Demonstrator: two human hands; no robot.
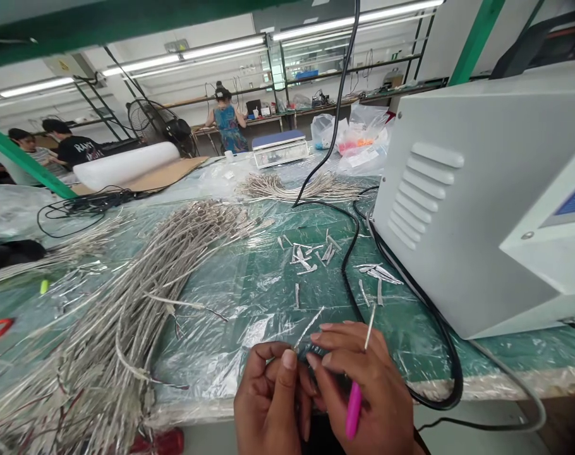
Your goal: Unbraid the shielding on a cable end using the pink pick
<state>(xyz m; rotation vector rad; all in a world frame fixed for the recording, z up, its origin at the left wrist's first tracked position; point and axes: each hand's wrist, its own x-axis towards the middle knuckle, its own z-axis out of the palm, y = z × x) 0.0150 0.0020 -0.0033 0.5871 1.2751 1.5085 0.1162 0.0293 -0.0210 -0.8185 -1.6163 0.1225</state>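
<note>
Pinching thin pale strip (311,325) in left hand (274,395), lower center; right hand (380,392) is gripping slim pink-handled tool (354,407); stringy grey cables (145,278) are lying bundled frame left.

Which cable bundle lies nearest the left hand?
The large bundle, spread leftward of the left hand; the back bundle and far-left bundle are smaller and lie farther away.

The left hand (273,401) and right hand (370,385) sit close together, both with fingers (347,341) bent inward.
</note>
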